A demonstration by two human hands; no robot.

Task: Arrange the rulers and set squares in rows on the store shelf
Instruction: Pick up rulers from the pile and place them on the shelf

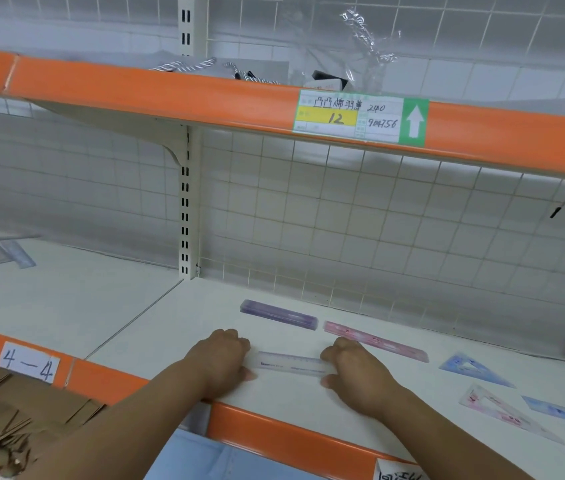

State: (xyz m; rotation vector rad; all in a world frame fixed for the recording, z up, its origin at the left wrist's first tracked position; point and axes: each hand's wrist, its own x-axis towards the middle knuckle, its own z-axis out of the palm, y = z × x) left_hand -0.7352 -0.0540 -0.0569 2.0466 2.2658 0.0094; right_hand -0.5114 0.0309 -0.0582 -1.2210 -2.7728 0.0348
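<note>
Left hand (220,362): fingers curled over the left end of the clear ruler (291,364), thumb at its near edge, pinching it.
Purple ruler (279,314): flat on the white shelf (156,327), behind the hands.
Clear ruler: flat near the shelf's front edge, between both hands.
Right hand (353,372): pinches the ruler's right end likewise.
Pink ruler (376,341): just right of the purple one, roughly end to end.
Blue set square (475,370), pink set square (506,414): farther right, lying apart.

Bare forearms (128,420), light blue garment (232,459)
</note>
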